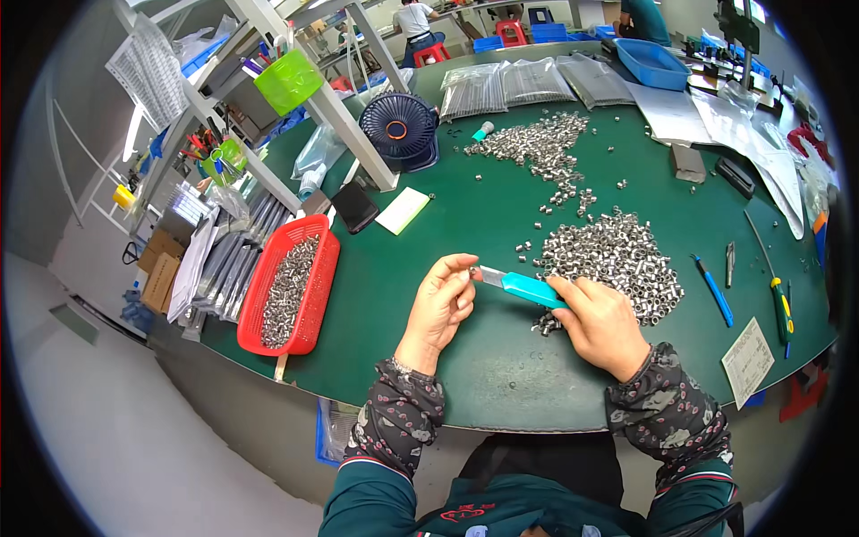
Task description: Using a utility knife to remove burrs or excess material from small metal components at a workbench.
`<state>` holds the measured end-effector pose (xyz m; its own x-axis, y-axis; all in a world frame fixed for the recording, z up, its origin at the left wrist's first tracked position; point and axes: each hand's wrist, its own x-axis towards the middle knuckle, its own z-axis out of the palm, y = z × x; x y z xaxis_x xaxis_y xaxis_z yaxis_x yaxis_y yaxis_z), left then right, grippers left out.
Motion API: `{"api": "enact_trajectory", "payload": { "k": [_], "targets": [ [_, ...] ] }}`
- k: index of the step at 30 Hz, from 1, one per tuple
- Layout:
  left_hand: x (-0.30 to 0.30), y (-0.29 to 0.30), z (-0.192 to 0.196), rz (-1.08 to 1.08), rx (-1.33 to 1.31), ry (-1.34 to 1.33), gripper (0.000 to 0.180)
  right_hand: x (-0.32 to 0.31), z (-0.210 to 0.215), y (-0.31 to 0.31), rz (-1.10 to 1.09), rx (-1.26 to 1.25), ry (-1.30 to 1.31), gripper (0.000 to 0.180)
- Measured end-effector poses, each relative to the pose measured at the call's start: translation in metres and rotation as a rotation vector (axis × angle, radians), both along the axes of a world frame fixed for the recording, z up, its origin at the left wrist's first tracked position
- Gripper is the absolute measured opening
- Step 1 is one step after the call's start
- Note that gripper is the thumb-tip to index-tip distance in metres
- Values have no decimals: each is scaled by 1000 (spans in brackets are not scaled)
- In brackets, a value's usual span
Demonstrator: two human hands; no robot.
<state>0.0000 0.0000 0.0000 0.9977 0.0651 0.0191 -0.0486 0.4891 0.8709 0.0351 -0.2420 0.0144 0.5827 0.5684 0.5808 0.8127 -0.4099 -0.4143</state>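
Observation:
My right hand grips a teal utility knife by its handle, the blade pointing left. My left hand is closed in a pinch at the blade's tip, around a small metal ring that is mostly hidden by the fingers. Just beyond and beside my right hand lies a big heap of small metal rings. A second, looser pile of such rings spreads farther back on the green table. To the left, a red plastic basket holds many more.
A dark blue fan, a phone and a notepad stand or lie at the left back. On the right are a blue pen-like tool, a yellow-green screwdriver and a paper card. Bagged parts and a blue bin line the back.

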Motion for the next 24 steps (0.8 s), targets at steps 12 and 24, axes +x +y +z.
{"api": "enact_trajectory", "payload": {
  "k": [12,24],
  "targets": [
    [-2,3,-2,1,-7,23,9,-2,2,3,-6,-18,-17,37],
    [-1,4,-7,-60,-106,45,17,-3,2,1,18,-55,12,33]
  ]
}}
